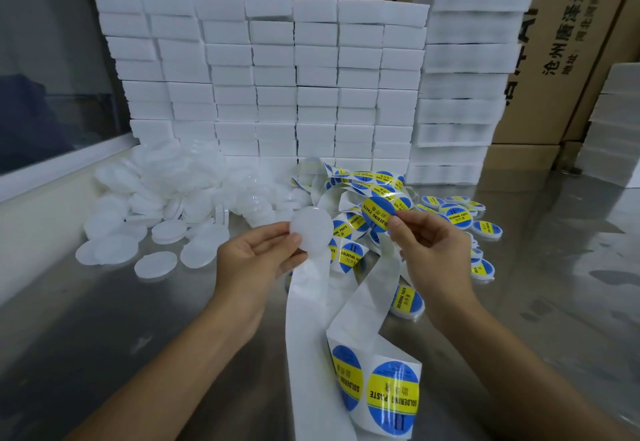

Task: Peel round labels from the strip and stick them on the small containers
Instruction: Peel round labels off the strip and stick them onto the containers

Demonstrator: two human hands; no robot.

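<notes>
My left hand (258, 253) holds a small round white container (311, 229) by its lower edge, flat face toward me. My right hand (427, 232) pinches a round blue-and-yellow "soldering paste" label (377, 213) by its edge, just right of the container and apart from it. The white backing strip (311, 319) hangs down between my hands and curls toward me, with two labels (393, 395) still on its near end. More strip with labels (367, 180) lies tangled behind my hands.
A heap of plain white containers (156, 205) lies at the left on the steel table (554, 284). Labelled containers (460, 215) lie at the right. Stacks of white foam blocks (277, 76) form a wall behind, with cardboard boxes (571, 24) beyond.
</notes>
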